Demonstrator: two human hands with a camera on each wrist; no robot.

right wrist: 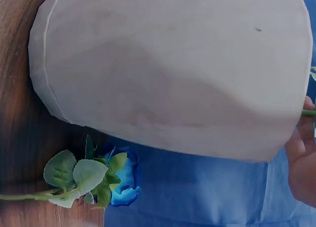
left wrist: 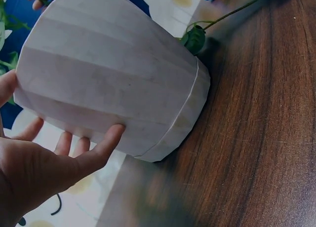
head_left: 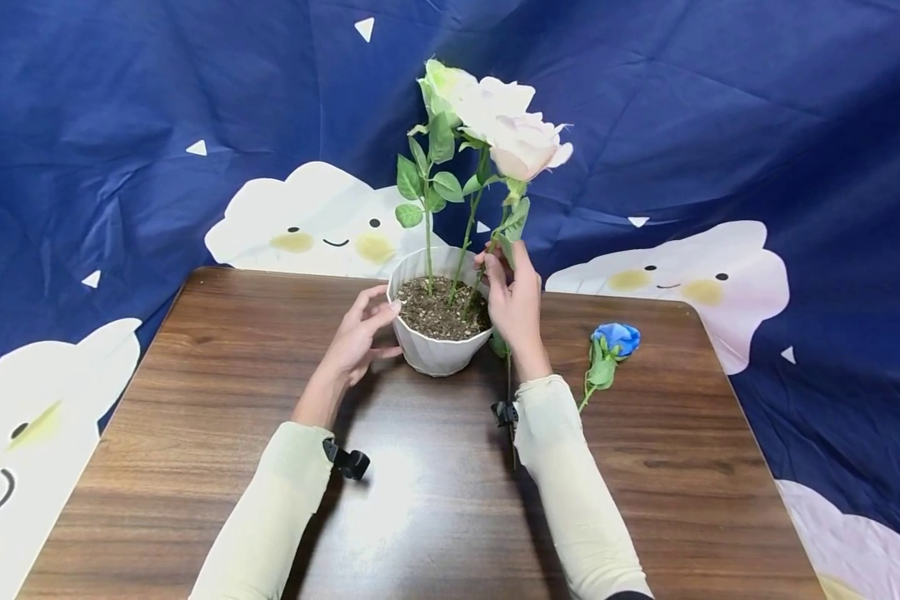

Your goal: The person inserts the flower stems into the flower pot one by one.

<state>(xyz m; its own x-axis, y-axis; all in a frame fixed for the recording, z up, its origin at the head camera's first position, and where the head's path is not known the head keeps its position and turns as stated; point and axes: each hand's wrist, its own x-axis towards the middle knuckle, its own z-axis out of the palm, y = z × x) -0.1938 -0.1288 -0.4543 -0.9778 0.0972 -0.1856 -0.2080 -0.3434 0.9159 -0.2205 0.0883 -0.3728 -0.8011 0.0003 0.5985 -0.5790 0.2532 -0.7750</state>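
Observation:
A white faceted flowerpot (head_left: 438, 354) filled with soil (head_left: 442, 312) stands on the table. Three pale artificial roses rise from it: a greenish one (head_left: 442, 87), a white one (head_left: 495, 107) and a pinkish one (head_left: 527, 148) at the right. My right hand (head_left: 516, 296) pinches the pinkish rose's stem above the soil at the pot's right side; the right wrist view shows only part of this hand. On the left, my left hand (head_left: 360, 333) touches the pot, thumb at the rim and extended fingers (left wrist: 101, 150) spread against the outer wall.
A blue rose (head_left: 617, 337) lies on the brown wooden table (head_left: 225, 400), right of my right forearm. Another stem with a leaf (head_left: 499, 343) lies beside the pot, partly under my right wrist. Behind the table hangs a blue cloth (head_left: 120, 100) with smiling clouds.

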